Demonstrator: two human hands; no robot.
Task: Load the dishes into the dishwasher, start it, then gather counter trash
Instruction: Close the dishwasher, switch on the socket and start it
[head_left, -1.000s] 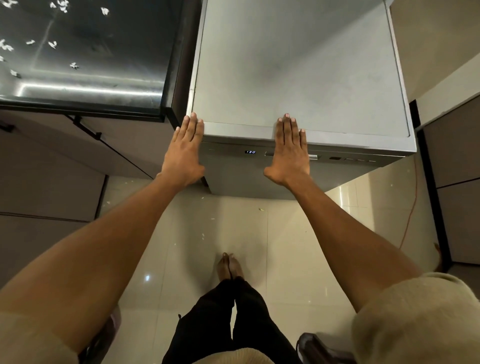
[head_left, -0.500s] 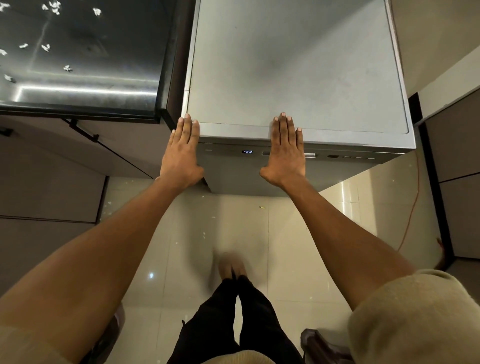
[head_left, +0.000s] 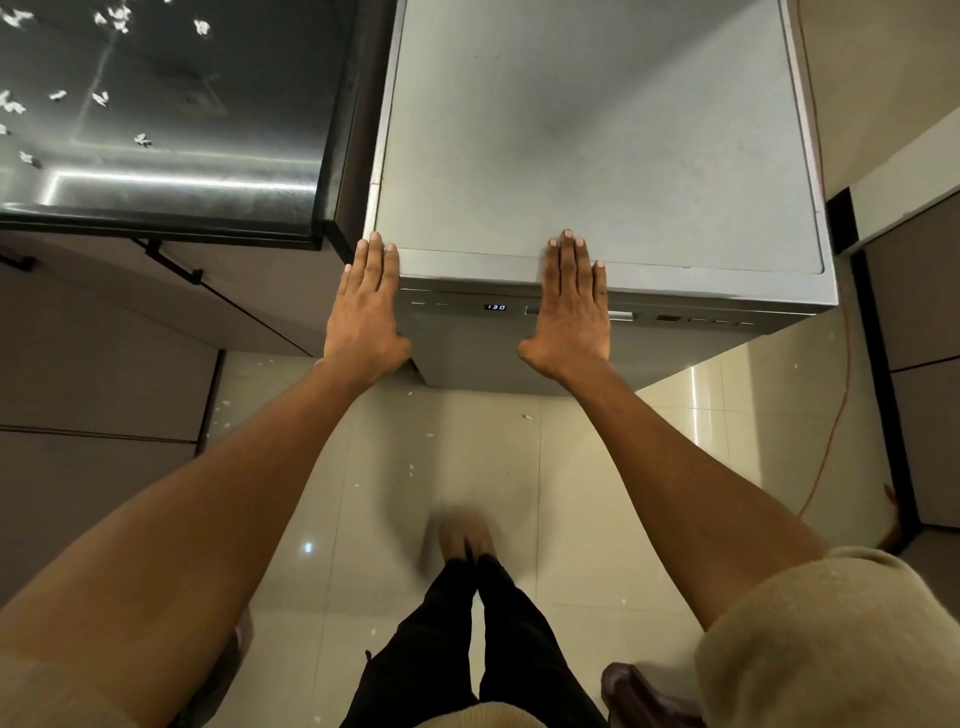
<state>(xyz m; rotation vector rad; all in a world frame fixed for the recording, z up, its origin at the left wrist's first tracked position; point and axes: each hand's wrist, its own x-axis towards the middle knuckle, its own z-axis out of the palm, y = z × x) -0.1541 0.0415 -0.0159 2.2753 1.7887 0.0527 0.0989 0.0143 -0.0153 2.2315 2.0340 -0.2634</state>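
Head view, looking straight down. Both arms are stretched forward to the dishwasher (head_left: 597, 145), a grey box standing on the floor against the dark desk (head_left: 171, 130) at its left.

Left hand (head_left: 366, 309): flat, fingers straight and held close together, palm toward the upper left corner of the dishwasher front. Fingertips reach over the top front edge; the thumb lies against the left side of the door. It grips nothing.

Right hand (head_left: 571, 306): flat as well, fingers straight and close together, laid across the control strip near the middle of the front. Fingertips overlap the top panel edge. It covers part of the door handle (head_left: 621, 315), of which only the right end shows beside the little finger. It holds nothing.

Dishwasher door is up and closed against the body. A small lit display (head_left: 495, 307) sits on the control strip between the two hands and reads 1 3 0. A row of small buttons (head_left: 719, 322) runs to the right of the handle.

Desk top is dark and glossy, with a bright strip of reflected light. Small white scraps (head_left: 101, 98) lie scattered over its far left part, well apart from both hands.

Floor (head_left: 571, 493) is pale glossy tile with a few specks. An orange cord (head_left: 831, 431) trails down along the right side of the dishwasher. The person's black trousers (head_left: 467, 649) and feet show at bottom centre; the feet are blurred.
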